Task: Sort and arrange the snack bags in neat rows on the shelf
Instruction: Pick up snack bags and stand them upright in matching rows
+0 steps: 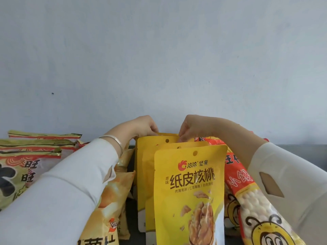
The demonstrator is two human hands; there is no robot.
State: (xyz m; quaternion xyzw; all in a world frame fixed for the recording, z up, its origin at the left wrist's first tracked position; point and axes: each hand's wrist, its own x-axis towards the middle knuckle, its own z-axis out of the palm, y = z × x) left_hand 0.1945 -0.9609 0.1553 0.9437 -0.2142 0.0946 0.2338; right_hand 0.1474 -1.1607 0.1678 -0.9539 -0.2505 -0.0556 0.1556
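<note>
1. Three yellow bags are stood upright, one behind another, on the shelf (300,151) before a pale wall (159,59).
2. The rear bag (154,140) is pinched at its top edge by the left hand (143,126), near the left corner.
3. The same edge is pinched further right by the right hand (191,128), fingers curled down.
4. The middle bag (168,146) and front bag (189,191) are left untouched.
5. Chip bags (113,200) are seen under the left sleeve, gold-edged bags (31,149) further left.
6. Bee bags (254,209) are leaned just right of the row.
</note>
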